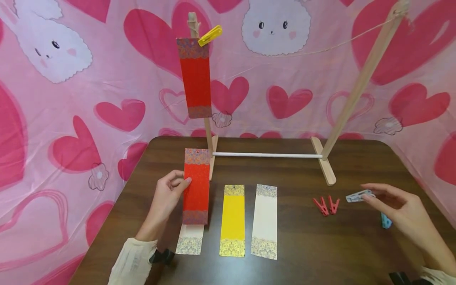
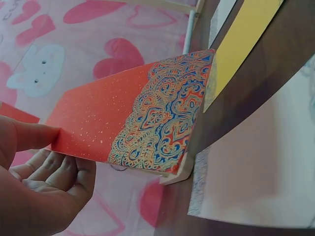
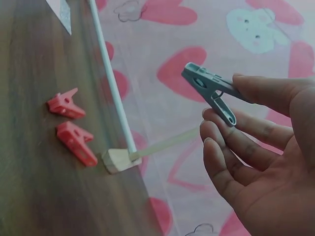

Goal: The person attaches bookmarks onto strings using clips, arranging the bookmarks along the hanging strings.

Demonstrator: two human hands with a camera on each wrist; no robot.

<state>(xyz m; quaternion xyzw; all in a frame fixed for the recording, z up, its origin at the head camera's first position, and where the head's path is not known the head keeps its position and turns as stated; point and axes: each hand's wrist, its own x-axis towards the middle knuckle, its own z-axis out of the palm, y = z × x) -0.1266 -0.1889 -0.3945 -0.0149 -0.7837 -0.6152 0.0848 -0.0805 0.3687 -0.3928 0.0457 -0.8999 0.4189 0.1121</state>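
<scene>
My left hand (image 1: 171,190) pinches a red bookmark (image 1: 196,186) by its left edge, thumb on the front. The card, with patterned bands at both ends, is raised over a white bookmark (image 1: 190,241) and hides its upper part. At the right, my right hand (image 1: 402,202) holds a light blue clothespin (image 1: 356,196) between thumb and fingers; in the right wrist view the clothespin (image 3: 209,91) points away from the palm. Another red bookmark (image 1: 196,83) hangs upright from the string near the left post, held by a yellow clothespin (image 1: 210,36).
A yellow bookmark (image 1: 233,221) and a second white bookmark (image 1: 265,222) lie mid-table. Two red clothespins (image 1: 327,206) lie left of my right hand, and a blue clothespin (image 1: 386,220) is partly behind it. A wooden stand (image 1: 360,87) with a string (image 1: 320,50) and a white crossbar (image 1: 267,155) stands behind.
</scene>
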